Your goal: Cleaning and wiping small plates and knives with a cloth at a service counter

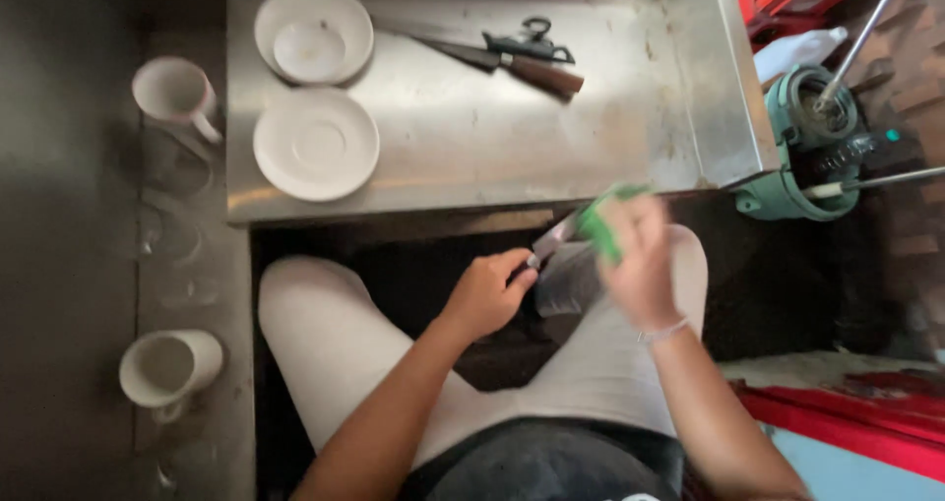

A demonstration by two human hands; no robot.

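Seated person, knees spread under the edge of a steel worktop (591,117). Left hand (487,294) has its grip closed around the handle of a knife (553,237), blade angled up and right toward the other hand, held low over the lap so scraps likely fall clear of the worktop. Right hand (640,265) is motion-blurred; its grip looks pinched on a green item (602,223), a leaf or a wrapper, cannot tell which, held right at the blade, just below the worktop's front edge. A dark, clear bag-like thing (566,284) hangs between the hands, unclear. On the worktop, well apart from the hands: a white bowl (313,31) and a white saucer (315,143) at the left, a second knife with wooden handle (512,63) touching black scissors (532,40) near the back, parked out of the way. Two white cups (175,93) (167,366) sit on the dark ledge to the left. A green machine (802,137) stands just beside the worktop's right end.
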